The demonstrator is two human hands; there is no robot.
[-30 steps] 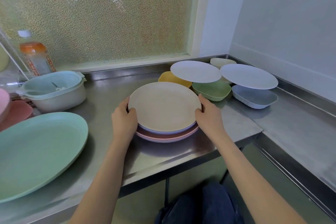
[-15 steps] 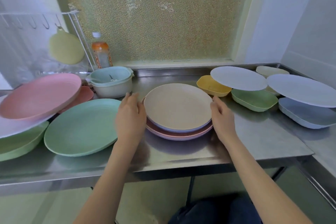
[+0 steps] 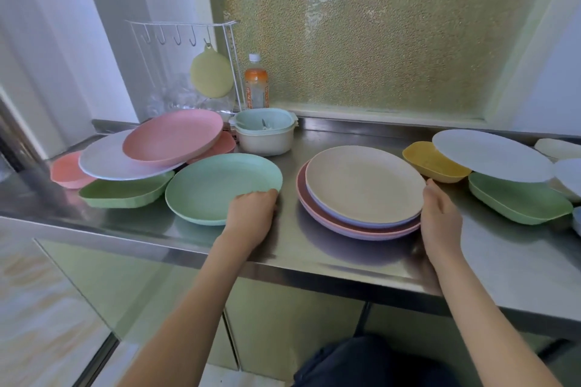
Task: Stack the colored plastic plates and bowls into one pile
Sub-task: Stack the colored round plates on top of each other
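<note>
A pile of plates sits mid-counter, a beige plate [image 3: 361,181] on top, lavender and pink ones beneath. My right hand [image 3: 440,218] rests against the pile's right rim with relaxed fingers. My left hand [image 3: 251,217] grips the near right rim of a mint green plate [image 3: 213,185] lying flat to the left. Further left, a pink plate [image 3: 173,135] and a pale lavender plate [image 3: 107,160] lean on a green bowl [image 3: 125,193] and a coral bowl [image 3: 67,173]. To the right stand a yellow bowl [image 3: 430,163], a green bowl [image 3: 515,201] and a white plate [image 3: 490,154] lying across them.
A beige lidded pot [image 3: 264,133], an orange drink bottle [image 3: 256,82] and a wire rack [image 3: 185,41] with a yellow round pad stand at the back. The steel counter [image 3: 314,248] ends at a front edge just below my wrists. More white dishes sit at the far right.
My left hand left the pile's left rim and moved left onto the mint green plate. The view swung left, revealing the leaning plates. My right hand stays at the pile.
</note>
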